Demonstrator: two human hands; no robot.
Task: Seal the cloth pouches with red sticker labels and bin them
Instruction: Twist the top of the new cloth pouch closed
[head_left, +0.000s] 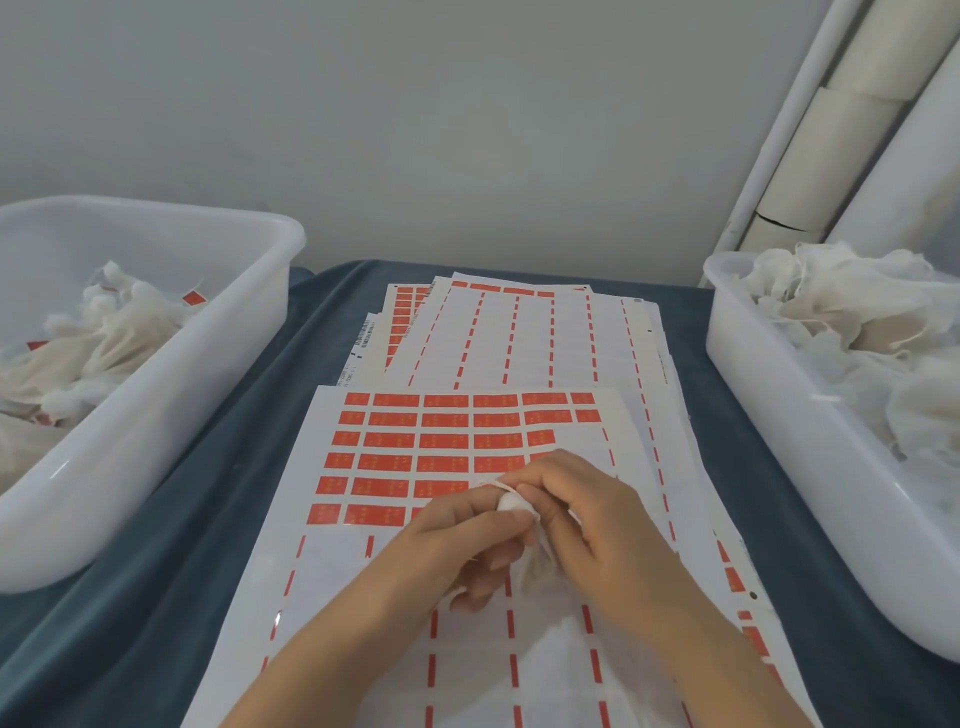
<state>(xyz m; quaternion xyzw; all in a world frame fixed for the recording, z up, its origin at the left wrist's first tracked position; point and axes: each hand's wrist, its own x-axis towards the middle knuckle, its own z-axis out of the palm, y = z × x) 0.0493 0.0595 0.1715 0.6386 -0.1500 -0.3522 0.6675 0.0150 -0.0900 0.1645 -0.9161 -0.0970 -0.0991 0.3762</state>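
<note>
Over blue cloth (171, 545), left hand (457, 540) and right hand (587, 525) pinch pouch (514, 506), neck pointing away.

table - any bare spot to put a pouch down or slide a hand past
Bare blue cloth between the left bin and the sticker sheets; a narrower strip between sheets and right bin. The middle is crowded: both hands hold a pouch.

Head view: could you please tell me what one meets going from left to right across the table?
Left bin with labelled pouches → top sticker sheet → left hand → pouch → right hand → right bin of unlabelled pouches.
</note>
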